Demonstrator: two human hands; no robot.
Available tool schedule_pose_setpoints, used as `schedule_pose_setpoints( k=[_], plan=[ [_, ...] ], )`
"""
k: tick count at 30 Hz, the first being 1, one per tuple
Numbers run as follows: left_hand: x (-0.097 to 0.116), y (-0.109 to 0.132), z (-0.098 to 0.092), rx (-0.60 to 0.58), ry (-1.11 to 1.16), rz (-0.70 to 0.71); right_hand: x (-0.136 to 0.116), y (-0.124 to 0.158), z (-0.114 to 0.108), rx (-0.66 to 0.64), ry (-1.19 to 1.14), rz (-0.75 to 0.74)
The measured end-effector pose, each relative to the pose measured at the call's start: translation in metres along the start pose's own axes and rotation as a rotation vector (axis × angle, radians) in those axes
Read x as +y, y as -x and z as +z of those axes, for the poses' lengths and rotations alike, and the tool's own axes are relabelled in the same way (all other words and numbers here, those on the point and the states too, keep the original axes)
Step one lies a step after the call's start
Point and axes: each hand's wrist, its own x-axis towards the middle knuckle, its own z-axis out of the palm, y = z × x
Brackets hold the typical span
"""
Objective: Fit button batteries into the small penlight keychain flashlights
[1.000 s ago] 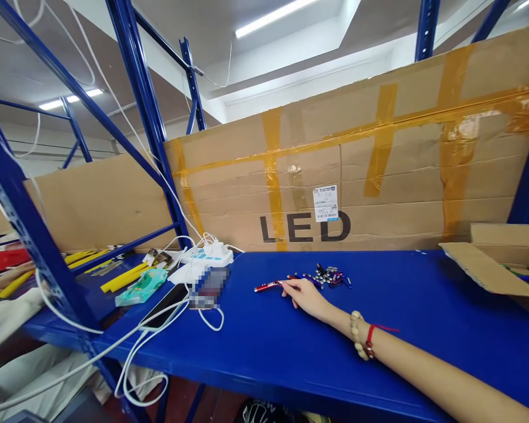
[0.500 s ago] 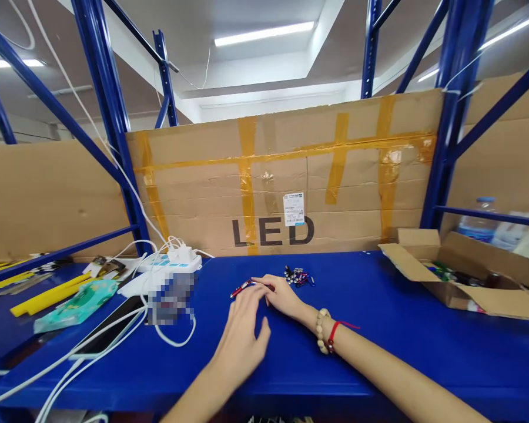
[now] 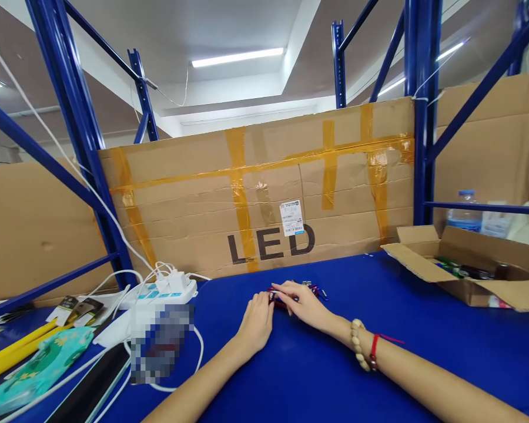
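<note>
My right hand (image 3: 302,301) has its fingers pinched together on a slim red and silver metallic piece (image 3: 274,295) at the middle of the blue table. From the other side my left hand (image 3: 256,322) meets it, fingers bent and pressed together at the piece's left end. The fingertips hide much of it, so its kind does not show. Just behind my right hand lies a small pile of shiny metallic pieces (image 3: 321,292) in red, blue and silver, partly covered by the hand.
An open cardboard box (image 3: 476,294) with small items stands at right. At left are a white power strip (image 3: 171,292), white cables, a dark phone-like slab (image 3: 90,385), a teal packet (image 3: 39,364) and yellow tubes (image 3: 20,349). A cardboard sheet (image 3: 194,217) closes the back.
The camera view has shifted. My left hand, spread before with thumb apart, has closed in at the red piece. My right hand still holds it, now nearer the pile.
</note>
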Motion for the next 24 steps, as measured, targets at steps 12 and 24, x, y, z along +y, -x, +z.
schedule_pose_setpoints(
  k=[12, 24],
  plan=[
    [-0.003, 0.004, -0.013, -0.073, 0.147, -0.008, 0.002, 0.002, 0.005, -0.078, -0.056, 0.057],
    [-0.001, 0.003, -0.003, 0.024, 0.358, -0.158, 0.004, 0.0, 0.004, -0.025, -0.064, 0.043]
  ],
)
